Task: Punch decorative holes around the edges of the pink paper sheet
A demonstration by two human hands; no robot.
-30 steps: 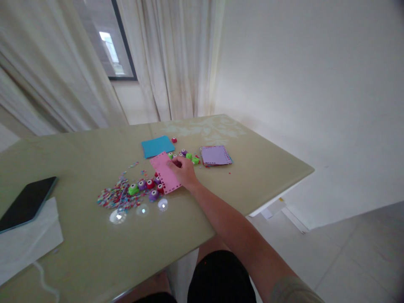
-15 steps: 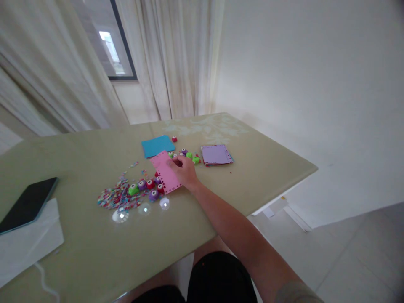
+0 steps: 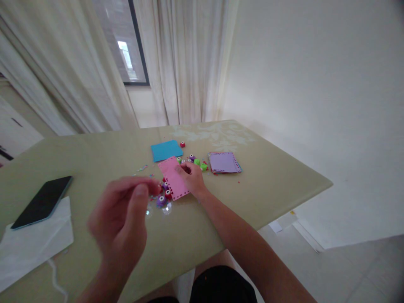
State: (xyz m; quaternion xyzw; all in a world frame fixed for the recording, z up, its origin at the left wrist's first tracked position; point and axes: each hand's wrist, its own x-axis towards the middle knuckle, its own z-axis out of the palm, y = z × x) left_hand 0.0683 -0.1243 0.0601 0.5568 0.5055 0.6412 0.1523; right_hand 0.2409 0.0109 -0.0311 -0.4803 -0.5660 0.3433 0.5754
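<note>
My right hand is closed on a pink sheet of paper, pinching its right side between thumb and fingers. Small holes are punched along the sheet's edges. My left hand is raised over the table nearer to me, slightly blurred, its fingers half curled and the thumb apart from them; nothing shows in it. Beyond its fingertips lie small craft punches in red and purple, beside the pink sheet. More punches, green and purple, lie behind my right hand. My left hand hides most of the paper confetti.
A blue stack of paper lies at the back, with a red punch beside it. To the right is a stack topped by a punched purple sheet. A phone rests on white paper at left, near a white cable.
My left hand has come into view from below and now covers the confetti pile. My right hand still holds the pink sheet. The camera view has shifted slightly left and up.
</note>
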